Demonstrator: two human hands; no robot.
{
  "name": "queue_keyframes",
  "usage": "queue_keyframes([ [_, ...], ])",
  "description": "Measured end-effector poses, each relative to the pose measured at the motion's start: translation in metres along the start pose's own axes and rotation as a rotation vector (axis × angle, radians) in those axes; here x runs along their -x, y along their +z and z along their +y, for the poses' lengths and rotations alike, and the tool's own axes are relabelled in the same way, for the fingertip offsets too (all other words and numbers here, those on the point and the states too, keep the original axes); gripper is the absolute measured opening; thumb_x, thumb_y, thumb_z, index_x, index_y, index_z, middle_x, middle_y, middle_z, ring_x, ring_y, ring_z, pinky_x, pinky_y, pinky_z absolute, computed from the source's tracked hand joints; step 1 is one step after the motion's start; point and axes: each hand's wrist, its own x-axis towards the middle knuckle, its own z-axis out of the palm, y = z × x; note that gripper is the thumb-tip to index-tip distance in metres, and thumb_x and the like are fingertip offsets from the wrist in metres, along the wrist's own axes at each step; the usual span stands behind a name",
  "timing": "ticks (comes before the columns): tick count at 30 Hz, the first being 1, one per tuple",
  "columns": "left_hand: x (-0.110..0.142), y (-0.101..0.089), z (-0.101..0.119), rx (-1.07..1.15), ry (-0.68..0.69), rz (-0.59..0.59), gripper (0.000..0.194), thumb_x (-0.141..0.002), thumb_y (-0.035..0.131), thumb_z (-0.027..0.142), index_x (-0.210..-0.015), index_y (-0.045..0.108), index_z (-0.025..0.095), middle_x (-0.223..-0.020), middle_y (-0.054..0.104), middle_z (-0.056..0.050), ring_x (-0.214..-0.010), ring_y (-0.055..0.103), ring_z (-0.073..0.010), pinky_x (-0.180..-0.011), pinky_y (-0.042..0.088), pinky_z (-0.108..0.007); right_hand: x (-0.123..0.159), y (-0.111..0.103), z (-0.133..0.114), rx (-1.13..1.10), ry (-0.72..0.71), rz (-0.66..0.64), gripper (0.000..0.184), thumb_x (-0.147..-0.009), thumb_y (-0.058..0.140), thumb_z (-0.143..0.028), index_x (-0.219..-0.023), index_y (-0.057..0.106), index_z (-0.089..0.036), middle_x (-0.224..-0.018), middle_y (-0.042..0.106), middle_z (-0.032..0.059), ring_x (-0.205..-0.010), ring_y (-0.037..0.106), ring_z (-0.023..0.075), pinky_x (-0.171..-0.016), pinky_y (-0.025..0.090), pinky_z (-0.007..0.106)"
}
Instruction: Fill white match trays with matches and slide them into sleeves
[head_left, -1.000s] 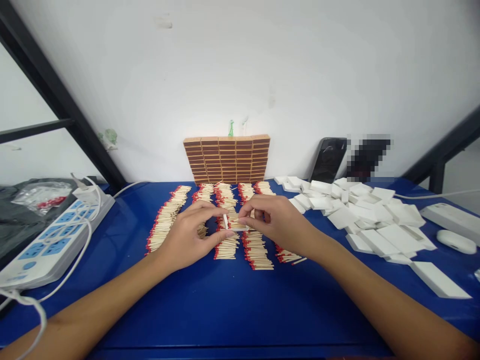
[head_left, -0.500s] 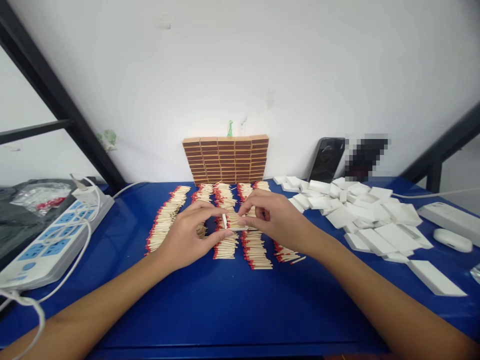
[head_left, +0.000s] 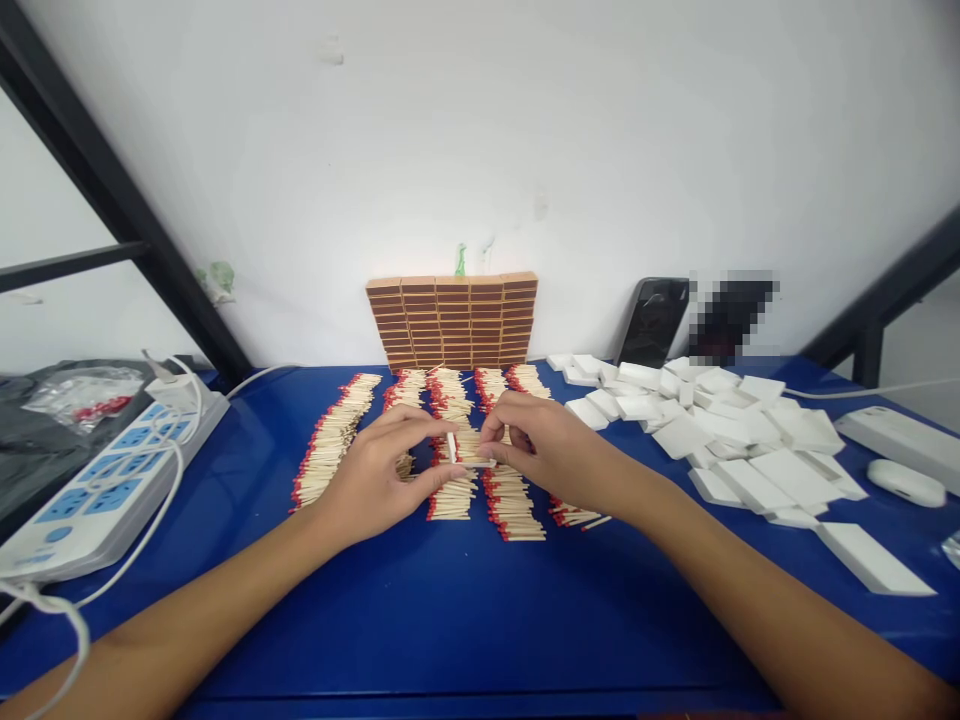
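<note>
A small white matchbox tray (head_left: pixel 451 447) is pinched at its left end between the thumb and fingers of my left hand (head_left: pixel 382 462). Matches (head_left: pixel 470 446) lie in it with their red heads toward the left. My right hand (head_left: pixel 551 440) has its thumb and fingertips closed at the right end of these matches, touching them. Under and around both hands, loose matches lie in several long rows, among them a left row (head_left: pixel 335 440) and a middle-right row (head_left: pixel 517 510). My hands partly cover the rows.
Brown matchbox sleeves (head_left: pixel 454 320) are stacked against the wall. White trays (head_left: pixel 750 430) form a heap on the right, near a black phone (head_left: pixel 652 322) and a white earbud case (head_left: pixel 905 481). A power strip (head_left: pixel 112 480) with cables lies left on the blue table (head_left: pixel 465 620).
The right fingertips have shifted slightly at the matches' right end, and the thumb has drawn back a little to the right. My left hand keeps its hold on the tray.
</note>
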Motion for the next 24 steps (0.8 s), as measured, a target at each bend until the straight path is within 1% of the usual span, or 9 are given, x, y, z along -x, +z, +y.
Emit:
queue_keyframes([
  [7, 0.002, 0.000, -0.001, -0.005, 0.001, -0.018, 0.038, -0.089, 0.079, 0.035, -0.125, 0.071, 0.024, -0.111, 0.075, -0.006, -0.104, 0.068, -0.0207, -0.094, 0.057, -0.036, 0.001, -0.003, -0.002, 0.009, -0.004, 0.001, 0.014, -0.098, 0.065, -0.027, -0.087, 0.070, -0.020, -0.087, 0.064, 0.0022, -0.074, 0.055, 0.0141, -0.067, 0.040, 0.028],
  [11, 0.001, 0.000, -0.003, -0.033, 0.011, -0.022, 0.040, -0.091, 0.076, 0.036, -0.129, 0.070, 0.024, -0.112, 0.076, -0.007, -0.106, 0.067, -0.0223, -0.096, 0.056, -0.039, 0.000, -0.018, 0.002, 0.057, 0.024, 0.035, 0.017, -0.096, 0.065, -0.028, -0.083, 0.071, -0.020, -0.083, 0.066, 0.0021, -0.073, 0.056, 0.0144, -0.068, 0.042, 0.028],
  [13, 0.000, -0.001, -0.004, -0.045, 0.022, -0.021, 0.041, -0.093, 0.074, 0.036, -0.131, 0.069, 0.023, -0.112, 0.076, -0.008, -0.106, 0.066, -0.0233, -0.095, 0.056, -0.040, 0.000, -0.029, 0.006, 0.072, 0.070, -0.025, 0.017, -0.095, 0.066, -0.028, -0.081, 0.072, -0.020, -0.078, 0.067, 0.0014, -0.071, 0.057, 0.0145, -0.066, 0.042, 0.028],
  [15, 0.000, -0.002, -0.005, -0.053, 0.028, -0.029, 0.043, -0.094, 0.072, 0.034, -0.135, 0.067, 0.023, -0.113, 0.076, -0.008, -0.107, 0.066, -0.0235, -0.095, 0.056, -0.041, 0.002, -0.036, 0.010, 0.065, 0.127, -0.149, 0.014, -0.091, 0.069, -0.030, -0.083, 0.074, -0.020, -0.076, 0.068, 0.0011, -0.069, 0.058, 0.0147, -0.062, 0.043, 0.027],
  [18, 0.000, -0.002, -0.007, -0.057, 0.039, -0.032, 0.043, -0.095, 0.071, 0.030, -0.136, 0.066, 0.021, -0.115, 0.075, -0.009, -0.109, 0.065, -0.0232, -0.097, 0.055, -0.041, 0.005, -0.036, 0.016, 0.062, 0.179, -0.315, 0.015, -0.087, 0.073, -0.035, -0.085, 0.074, -0.020, -0.079, 0.071, 0.0022, -0.067, 0.060, 0.0156, -0.057, 0.042, 0.027],
  [21, 0.000, -0.002, -0.009, -0.059, 0.060, -0.014, 0.041, -0.095, 0.072, 0.030, -0.135, 0.066, 0.020, -0.114, 0.075, -0.009, -0.109, 0.064, -0.0234, -0.099, 0.054, -0.043, 0.007, -0.029, 0.020, 0.036, 0.189, -0.382, 0.014, -0.086, 0.073, -0.034, -0.085, 0.073, -0.020, -0.080, 0.072, 0.0027, -0.069, 0.062, 0.0163, -0.056, 0.043, 0.027],
  [24, 0.001, -0.001, -0.010, -0.061, 0.056, -0.005, 0.041, -0.095, 0.072, 0.031, -0.134, 0.066, 0.020, -0.112, 0.076, -0.009, -0.109, 0.064, -0.0236, -0.098, 0.055, -0.044, 0.007, -0.023, 0.022, 0.006, 0.211, -0.396, 0.008, -0.087, 0.070, -0.029, -0.086, 0.072, -0.021, -0.079, 0.072, 0.0016, -0.067, 0.063, 0.0154, -0.056, 0.045, 0.026],
])
